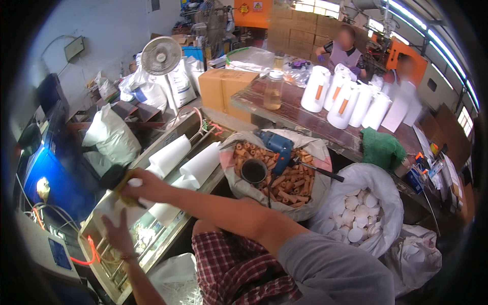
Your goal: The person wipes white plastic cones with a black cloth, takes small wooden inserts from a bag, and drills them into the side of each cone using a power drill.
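My right hand (pixel 142 186) is closed round a black, round-ended object (pixel 114 177) with a yellowish-brown edge; blur hides its exact kind. Below it, my left hand (pixel 121 235) has its fingers spread beside a blurred white piece (pixel 108 207), and whether they touch is unclear. Both hands are over the left end of a long wooden trough (pixel 113 287). Smooth white plastic jug bodies, among them one white jug (pixel 172 154) and another white jug (pixel 202 163), lie on rails in the trough.
A sack (pixel 310 207) of brown tubular pieces carries a blue power drill (pixel 277 146) and a dark cup (pixel 253 171). Right of it stands a bag (pixel 382 179) of white discs. White jugs (pixel 315 89) stand on the table (pixel 284 115), with a person (pixel 344 48) behind. A fan (pixel 161 56) stands at the back.
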Demonstrator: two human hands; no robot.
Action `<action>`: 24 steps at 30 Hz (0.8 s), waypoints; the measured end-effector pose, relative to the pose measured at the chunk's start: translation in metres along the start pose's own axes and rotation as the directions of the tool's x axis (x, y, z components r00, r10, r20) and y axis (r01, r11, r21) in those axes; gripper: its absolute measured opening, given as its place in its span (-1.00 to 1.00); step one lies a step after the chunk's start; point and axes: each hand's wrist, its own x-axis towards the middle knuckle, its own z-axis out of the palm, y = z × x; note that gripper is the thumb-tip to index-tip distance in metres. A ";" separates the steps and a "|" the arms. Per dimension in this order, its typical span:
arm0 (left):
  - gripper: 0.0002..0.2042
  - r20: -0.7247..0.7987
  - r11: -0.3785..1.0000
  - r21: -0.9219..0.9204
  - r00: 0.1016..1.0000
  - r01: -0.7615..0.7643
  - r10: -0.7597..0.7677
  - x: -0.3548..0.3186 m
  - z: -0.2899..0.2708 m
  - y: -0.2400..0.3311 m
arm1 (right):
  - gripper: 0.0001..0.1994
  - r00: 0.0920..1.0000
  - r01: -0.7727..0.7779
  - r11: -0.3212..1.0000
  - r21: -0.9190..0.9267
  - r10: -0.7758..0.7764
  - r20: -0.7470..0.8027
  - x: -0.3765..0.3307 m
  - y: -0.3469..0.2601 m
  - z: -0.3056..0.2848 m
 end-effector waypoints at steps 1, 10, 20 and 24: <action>-0.24 0.091 0.994 -0.092 0.995 0.058 -0.050 -0.017 -0.001 0.015 | -0.69 0.968 0.230 0.949 -0.214 -0.246 -0.052 0.010 0.011 0.020; -0.30 0.046 0.821 -0.541 0.981 0.182 -0.187 -0.042 0.008 -0.009 | -0.62 0.960 0.279 0.707 -0.650 -0.189 0.205 0.033 0.010 0.096; -0.49 0.045 0.395 -0.914 0.990 0.094 -0.131 -0.046 0.021 -0.060 | -0.66 0.872 0.485 0.683 -0.547 -0.426 0.241 0.010 0.053 0.095; -0.65 0.096 0.342 -0.927 0.978 0.155 -0.184 -0.064 0.005 -0.051 | -0.56 0.835 0.525 0.451 -0.722 -0.439 0.333 0.005 0.074 0.064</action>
